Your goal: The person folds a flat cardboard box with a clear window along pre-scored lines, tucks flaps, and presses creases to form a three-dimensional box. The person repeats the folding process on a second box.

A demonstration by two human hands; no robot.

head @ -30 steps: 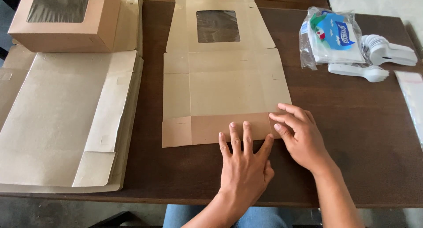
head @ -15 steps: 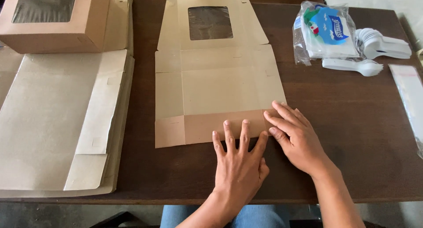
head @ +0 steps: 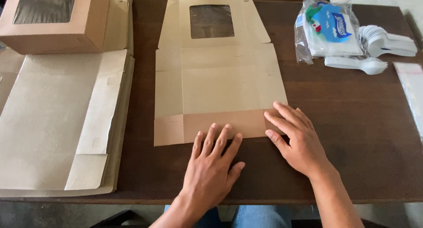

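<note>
The flat box blank (head: 218,82) lies centred on the table (head: 352,135), unchanged since a second ago. Left hand (head: 211,168) and right hand (head: 297,140), both released and flat, keep pressing its folded near flap (head: 220,124). Open table lies right; stacked blanks (head: 57,122) crowd the left edge.

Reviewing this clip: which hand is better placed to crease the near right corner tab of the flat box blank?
Right, probably. The right hand already has its fingertips on the near right corner of the flat box blank. The left hand lies flat at the middle of the folded near flap, farther from that corner.
</note>
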